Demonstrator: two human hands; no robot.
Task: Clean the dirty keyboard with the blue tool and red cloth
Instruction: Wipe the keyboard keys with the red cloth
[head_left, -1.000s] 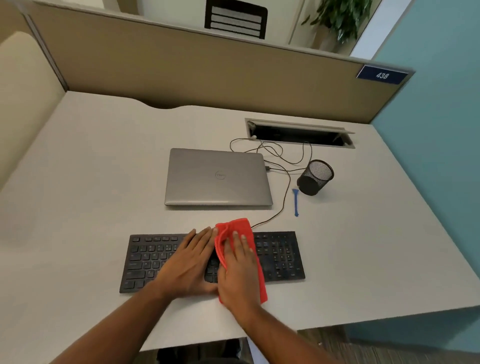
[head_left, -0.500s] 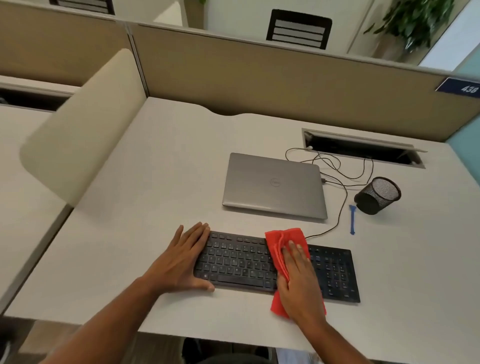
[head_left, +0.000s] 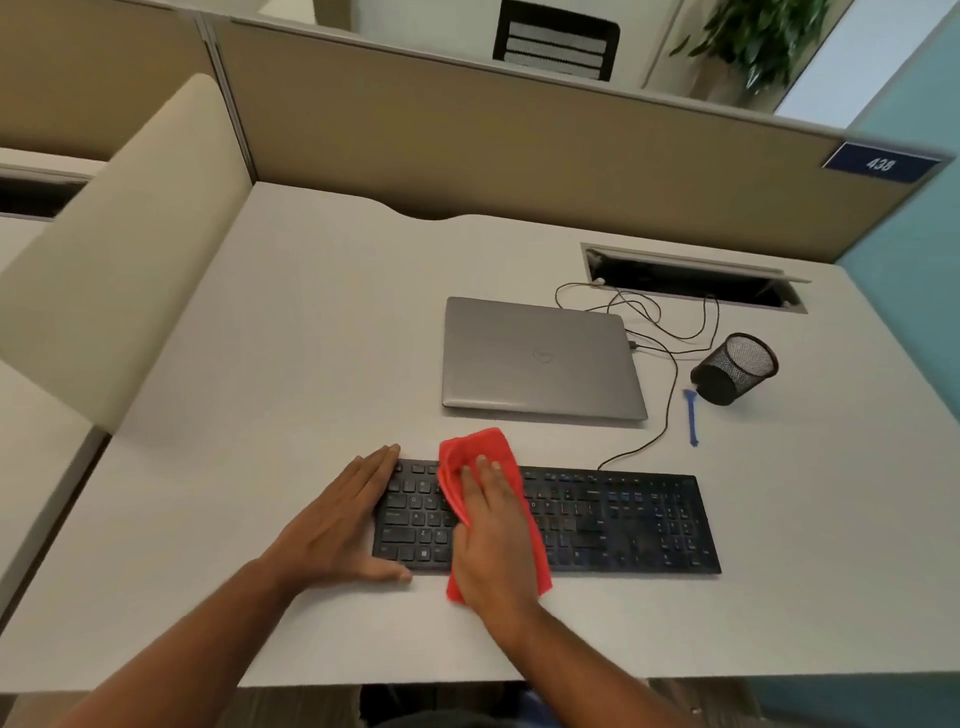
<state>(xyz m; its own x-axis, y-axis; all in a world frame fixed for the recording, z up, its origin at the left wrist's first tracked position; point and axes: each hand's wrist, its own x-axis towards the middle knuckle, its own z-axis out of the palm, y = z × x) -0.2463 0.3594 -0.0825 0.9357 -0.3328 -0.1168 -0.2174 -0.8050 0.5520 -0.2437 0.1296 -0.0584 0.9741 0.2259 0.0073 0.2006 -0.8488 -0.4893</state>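
While my left hand (head_left: 340, 525) lies spread flat against the dirty black keyboard's (head_left: 613, 519) left end near the desk's (head_left: 311, 322) front edge to steady it, my right hand (head_left: 491, 540) presses the red cloth (head_left: 485, 447) flat across its keys, fingers together.

A black keyboard (head_left: 597, 519) with pale key legends is seen on a light grey desk (head_left: 311, 338). A plain bright red cloth (head_left: 480, 452) is laid across its left part. Farther off, a matte silver laptop (head_left: 540, 358) is shown. To the right, a solid blue tool (head_left: 691, 415) and a black mesh cup (head_left: 735, 369) are seen. The far partition (head_left: 467, 145) is coloured tan, and the right wall (head_left: 909, 218) teal.
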